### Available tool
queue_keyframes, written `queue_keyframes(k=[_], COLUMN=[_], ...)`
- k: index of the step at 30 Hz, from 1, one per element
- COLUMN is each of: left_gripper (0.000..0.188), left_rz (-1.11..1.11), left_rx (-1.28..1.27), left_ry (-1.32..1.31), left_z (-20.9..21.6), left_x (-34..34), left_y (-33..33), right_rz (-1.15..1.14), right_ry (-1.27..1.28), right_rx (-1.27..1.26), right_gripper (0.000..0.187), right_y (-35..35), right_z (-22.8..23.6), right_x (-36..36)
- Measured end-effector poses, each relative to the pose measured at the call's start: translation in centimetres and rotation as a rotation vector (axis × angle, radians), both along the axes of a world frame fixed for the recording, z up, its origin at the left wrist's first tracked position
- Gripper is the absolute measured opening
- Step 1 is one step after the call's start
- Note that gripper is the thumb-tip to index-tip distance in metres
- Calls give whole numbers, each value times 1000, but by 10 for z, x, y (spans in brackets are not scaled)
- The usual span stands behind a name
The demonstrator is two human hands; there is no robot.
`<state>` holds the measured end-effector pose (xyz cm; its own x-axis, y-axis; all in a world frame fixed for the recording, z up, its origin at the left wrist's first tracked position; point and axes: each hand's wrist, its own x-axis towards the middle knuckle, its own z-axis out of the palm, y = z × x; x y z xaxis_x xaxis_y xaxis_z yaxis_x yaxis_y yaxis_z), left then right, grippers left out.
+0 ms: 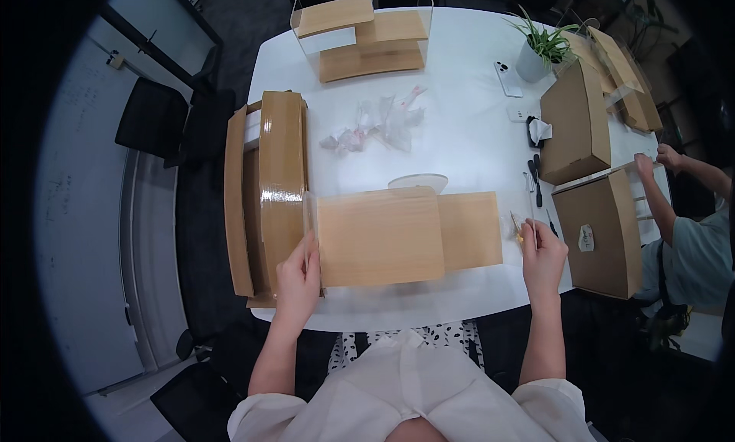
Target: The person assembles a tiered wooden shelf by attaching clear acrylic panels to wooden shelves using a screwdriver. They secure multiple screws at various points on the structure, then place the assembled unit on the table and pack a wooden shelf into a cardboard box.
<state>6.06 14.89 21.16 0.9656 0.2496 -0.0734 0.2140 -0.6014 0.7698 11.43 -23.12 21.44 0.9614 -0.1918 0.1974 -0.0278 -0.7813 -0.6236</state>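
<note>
In front of me on the white table, two light wooden boards [379, 239] overlap, the wider left one lying over the right one. A clear panel [310, 212] stands along their left end, and my left hand [298, 276] is closed on its near edge. Right of the boards and apart from them, my right hand [544, 258] pinches a thin clear panel [534, 208], seen almost edge-on. Beside those fingers lies a small yellow-handled tool [520, 238], partly hidden. Just behind the boards is a clear rounded piece [418, 183].
An opened cardboard box [282, 158] stands at left, crumpled plastic wrap [383, 124] beyond the boards. A wooden shelf with clear sides [371, 59] is at the back. Screwdrivers [537, 183], cardboard boxes [597, 231], a phone [507, 80] and a potted plant [534, 59] line the right; another person's hands [657, 160] work there.
</note>
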Motion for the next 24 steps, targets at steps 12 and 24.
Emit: queue_keyframes(k=[12,24], left_gripper=[37,52], left_rz=[86,-8], left_rx=[-31,149], left_ry=[40,-199], left_z=[-12,52], left_x=[63,153], left_y=[2,48], right_rz=[27,382], right_ry=[-83,90], right_rx=[78,-536], right_gripper=[14,52], right_y=[3,39], right_z=[-20,100], right_x=[80,155])
